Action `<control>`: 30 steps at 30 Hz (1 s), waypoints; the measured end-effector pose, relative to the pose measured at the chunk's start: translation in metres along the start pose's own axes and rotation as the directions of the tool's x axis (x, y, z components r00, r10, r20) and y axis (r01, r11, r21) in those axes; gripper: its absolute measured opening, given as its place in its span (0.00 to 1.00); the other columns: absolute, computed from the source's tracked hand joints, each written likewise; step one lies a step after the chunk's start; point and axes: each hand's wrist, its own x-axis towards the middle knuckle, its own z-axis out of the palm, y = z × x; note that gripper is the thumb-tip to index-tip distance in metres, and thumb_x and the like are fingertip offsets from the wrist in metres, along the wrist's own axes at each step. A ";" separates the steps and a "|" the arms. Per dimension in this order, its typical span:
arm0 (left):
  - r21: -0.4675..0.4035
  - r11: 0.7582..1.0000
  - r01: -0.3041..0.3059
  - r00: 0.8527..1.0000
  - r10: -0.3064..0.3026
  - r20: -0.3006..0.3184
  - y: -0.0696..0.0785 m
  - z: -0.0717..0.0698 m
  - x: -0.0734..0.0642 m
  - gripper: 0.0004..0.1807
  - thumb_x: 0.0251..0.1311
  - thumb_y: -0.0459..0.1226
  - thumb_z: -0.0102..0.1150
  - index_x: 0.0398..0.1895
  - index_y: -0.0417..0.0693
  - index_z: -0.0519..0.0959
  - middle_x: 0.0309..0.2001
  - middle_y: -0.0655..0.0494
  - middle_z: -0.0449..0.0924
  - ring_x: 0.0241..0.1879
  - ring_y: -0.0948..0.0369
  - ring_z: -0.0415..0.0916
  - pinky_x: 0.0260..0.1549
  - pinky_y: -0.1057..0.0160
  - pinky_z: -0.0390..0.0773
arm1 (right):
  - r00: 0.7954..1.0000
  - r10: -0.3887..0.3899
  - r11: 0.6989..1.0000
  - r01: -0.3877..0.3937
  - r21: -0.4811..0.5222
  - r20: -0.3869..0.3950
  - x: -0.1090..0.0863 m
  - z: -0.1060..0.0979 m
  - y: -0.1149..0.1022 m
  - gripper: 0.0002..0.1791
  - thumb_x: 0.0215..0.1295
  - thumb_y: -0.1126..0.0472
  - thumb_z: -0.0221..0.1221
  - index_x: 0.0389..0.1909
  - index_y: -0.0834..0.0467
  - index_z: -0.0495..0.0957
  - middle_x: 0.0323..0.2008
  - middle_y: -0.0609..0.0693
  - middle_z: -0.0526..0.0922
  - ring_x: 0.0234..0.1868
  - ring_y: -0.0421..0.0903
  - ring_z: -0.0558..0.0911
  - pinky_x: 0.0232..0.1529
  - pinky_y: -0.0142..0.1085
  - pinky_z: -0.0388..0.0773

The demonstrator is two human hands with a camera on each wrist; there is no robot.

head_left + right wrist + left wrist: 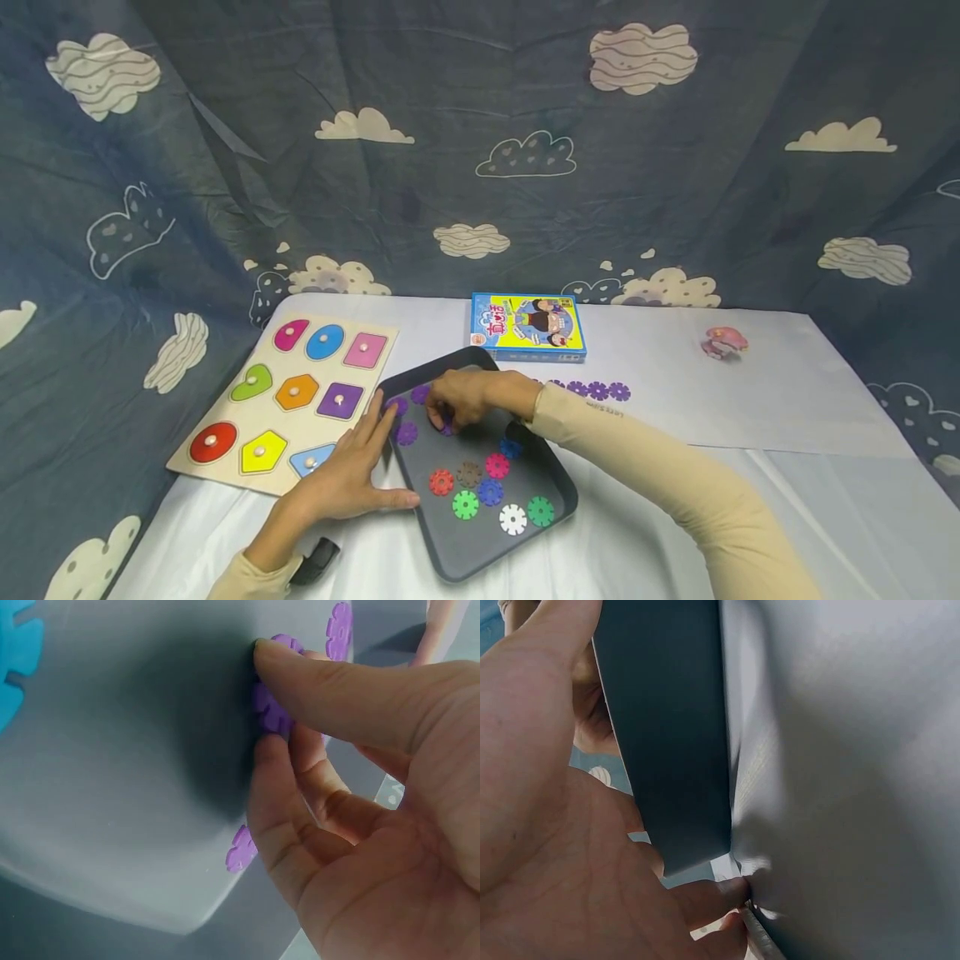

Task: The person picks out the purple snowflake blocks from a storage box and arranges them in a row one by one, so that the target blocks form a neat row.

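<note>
My right hand point(467, 396) reaches into the upper part of a dark grey tray point(456, 557). Its thumb and fingertips pinch a purple notched plastic disc point(271, 709), close over the tray floor. More purple discs point(407, 433) lie along the tray's left side, near the left fingertips. My left hand point(337, 479) rests at the tray's left edge, fingers extended along the rim and thumb apart, touching the side lower down. In the left wrist view, the tray's outer wall point(664, 742) stands beside the palm. Part of the pinched disc is hidden by the thumb.
Several discs, among them red point(441, 482), white point(513, 519) and green point(540, 511), lie in the tray. A wooden shape puzzle point(281, 392) stands left. Behind are a boxed card game point(528, 327), a row of purple discs point(597, 390) and a pink figurine point(724, 342).
</note>
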 end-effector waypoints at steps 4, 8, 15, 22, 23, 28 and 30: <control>0.001 1.000 0.005 1.000 -0.005 0.002 0.000 0.001 0.000 0.69 0.47 0.63 0.72 0.81 0.40 0.42 0.80 0.38 0.23 0.78 0.36 0.36 0.71 0.29 0.44 | 1.000 -0.020 1.000 0.020 -0.008 -0.015 -0.001 0.001 0.001 0.11 0.52 0.66 0.74 0.28 0.50 0.81 0.31 0.39 0.79 0.35 0.36 0.76 0.40 0.26 0.75; 0.001 1.000 0.005 1.000 -0.005 0.003 0.001 0.001 0.000 0.69 0.47 0.63 0.72 0.81 0.40 0.42 0.80 0.38 0.23 0.78 0.36 0.36 0.71 0.29 0.44 | 1.000 -0.021 1.000 0.021 0.000 -0.023 -0.004 0.001 0.003 0.09 0.53 0.65 0.73 0.28 0.49 0.82 0.32 0.38 0.81 0.36 0.36 0.77 0.41 0.27 0.76; 0.004 1.000 0.013 1.000 -0.013 0.009 0.001 0.000 0.000 0.69 0.47 0.64 0.71 0.81 0.41 0.41 0.80 0.39 0.22 0.78 0.36 0.35 0.71 0.29 0.44 | 0.995 -0.074 0.997 0.076 0.030 -0.070 -0.013 0.002 0.012 0.09 0.53 0.66 0.73 0.31 0.50 0.84 0.34 0.39 0.83 0.39 0.36 0.78 0.45 0.28 0.77; 0.003 1.000 0.022 1.000 -0.022 0.010 0.001 0.000 0.000 0.69 0.47 0.64 0.71 0.81 0.41 0.41 0.80 0.40 0.21 0.78 0.36 0.34 0.71 0.28 0.44 | 0.984 -0.094 0.988 0.111 0.105 -0.152 -0.026 -0.002 0.022 0.07 0.58 0.65 0.71 0.35 0.52 0.85 0.36 0.41 0.84 0.37 0.37 0.78 0.41 0.30 0.76; 0.001 1.000 0.020 1.000 -0.020 0.010 0.001 0.001 0.000 0.69 0.47 0.64 0.71 0.81 0.41 0.41 0.80 0.40 0.22 0.78 0.36 0.34 0.71 0.28 0.43 | 0.982 -0.090 0.987 0.110 0.115 -0.166 -0.028 -0.003 0.024 0.06 0.59 0.64 0.70 0.36 0.52 0.85 0.37 0.41 0.84 0.36 0.37 0.78 0.40 0.30 0.77; 0.004 1.000 0.017 1.000 -0.017 0.008 0.001 0.002 0.001 0.69 0.47 0.65 0.71 0.81 0.41 0.42 0.80 0.40 0.22 0.78 0.36 0.34 0.71 0.28 0.43 | 0.972 -0.089 0.973 0.131 0.190 -0.215 -0.039 -0.005 0.033 0.05 0.62 0.64 0.68 0.37 0.53 0.85 0.40 0.44 0.85 0.39 0.39 0.82 0.44 0.30 0.79; 0.006 1.000 0.018 1.000 -0.018 0.006 0.000 0.002 0.001 0.69 0.47 0.65 0.71 0.81 0.40 0.42 0.80 0.40 0.22 0.78 0.36 0.34 0.71 0.28 0.43 | 0.969 -0.089 0.963 0.143 0.228 -0.232 -0.043 -0.006 0.037 0.05 0.62 0.65 0.67 0.38 0.55 0.85 0.40 0.45 0.84 0.40 0.40 0.83 0.44 0.30 0.80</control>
